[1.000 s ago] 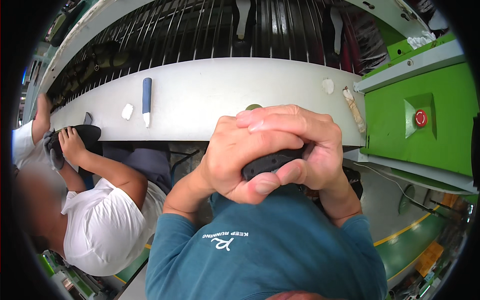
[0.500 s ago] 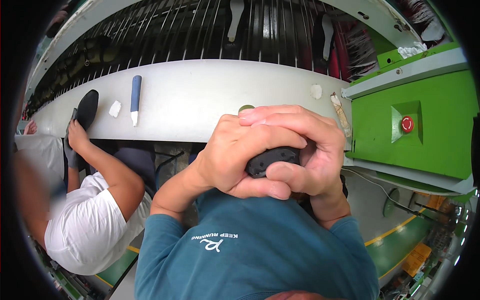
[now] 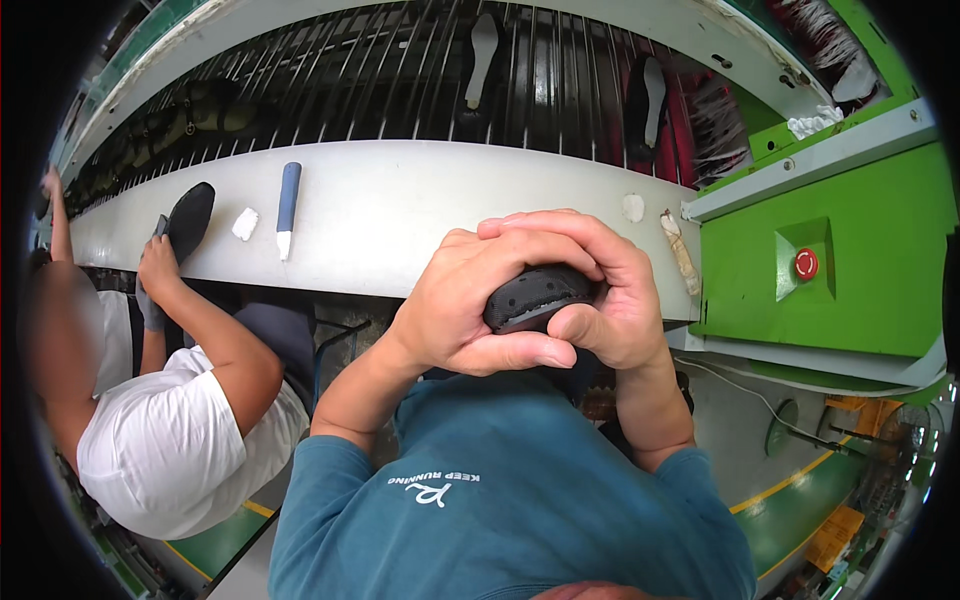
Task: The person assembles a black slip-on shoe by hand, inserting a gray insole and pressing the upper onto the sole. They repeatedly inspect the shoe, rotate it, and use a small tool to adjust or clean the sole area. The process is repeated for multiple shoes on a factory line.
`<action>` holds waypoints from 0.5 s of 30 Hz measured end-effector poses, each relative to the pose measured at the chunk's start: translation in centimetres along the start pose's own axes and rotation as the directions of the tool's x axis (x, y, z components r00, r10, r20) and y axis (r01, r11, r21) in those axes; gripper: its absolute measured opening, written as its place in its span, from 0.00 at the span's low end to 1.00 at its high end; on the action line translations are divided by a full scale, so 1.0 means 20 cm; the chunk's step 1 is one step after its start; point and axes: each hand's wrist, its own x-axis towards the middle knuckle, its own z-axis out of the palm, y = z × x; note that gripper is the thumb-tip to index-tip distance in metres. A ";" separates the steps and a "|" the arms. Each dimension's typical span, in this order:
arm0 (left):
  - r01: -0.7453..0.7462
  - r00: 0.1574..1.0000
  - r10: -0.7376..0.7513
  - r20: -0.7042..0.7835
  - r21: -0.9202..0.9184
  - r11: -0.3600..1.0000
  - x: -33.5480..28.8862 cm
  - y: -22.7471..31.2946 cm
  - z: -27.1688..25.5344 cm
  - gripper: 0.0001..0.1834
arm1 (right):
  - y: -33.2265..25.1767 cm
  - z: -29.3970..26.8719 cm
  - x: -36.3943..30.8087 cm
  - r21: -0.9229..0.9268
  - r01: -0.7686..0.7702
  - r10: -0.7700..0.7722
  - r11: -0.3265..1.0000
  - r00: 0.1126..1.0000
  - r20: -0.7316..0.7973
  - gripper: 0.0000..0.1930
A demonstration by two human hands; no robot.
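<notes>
A black shoe (image 3: 540, 292), one rounded end showing with small dark holes in its upper, is clasped between my two hands in front of my chest. My left hand (image 3: 450, 300) wraps its left side, thumb stretched along the near edge. From the right, my right hand (image 3: 625, 290) closes round it, its fingers overlapping those of the left and its thumb pressed near the visible end. Most of the shoe is hidden by palms and fingers. Beyond my hands lies the white worktable (image 3: 380, 220).
On the table lie a blue-handled tool (image 3: 288, 205), a white lump (image 3: 245, 224), a round white piece (image 3: 633, 208) and a wrapped stick (image 3: 679, 250). Shoes lie on the metal rods (image 3: 400, 80) behind. At left a co-worker holds a black shoe (image 3: 190, 222); a green machine (image 3: 740, 300) stands right.
The shoe has tilted in my hands, so more of its rounded end shows. Both hands have shifted slightly left. An olive-green round bit behind my fingers is out of sight.
</notes>
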 end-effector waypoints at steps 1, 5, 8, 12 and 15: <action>0.009 1.000 -0.009 0.002 -0.006 1.000 0.00 0.00 0.00 0.35 | -0.01 0.00 0.00 0.006 -0.013 0.013 1.000 1.000 -0.005 0.48; 0.008 1.000 -0.009 -0.009 -0.014 1.000 -0.01 0.01 0.00 0.30 | 0.02 -0.01 -0.01 0.016 0.013 -0.013 1.000 1.000 0.026 0.46; 0.101 0.995 -0.101 -0.012 0.013 0.995 0.03 0.07 -0.01 0.34 | 0.05 0.02 -0.04 0.105 0.027 -0.014 0.994 0.993 -0.120 0.38; 0.225 0.937 -0.229 -0.262 -0.047 0.973 -0.04 0.01 -0.06 0.28 | 0.15 0.02 -0.14 -0.234 -0.011 -0.047 0.972 0.970 -0.240 0.36; 0.255 0.819 -0.285 -0.498 -0.129 0.958 -0.11 -0.10 -0.15 0.25 | 0.19 0.03 -0.22 -0.553 -0.035 -0.088 0.833 0.977 -0.194 0.28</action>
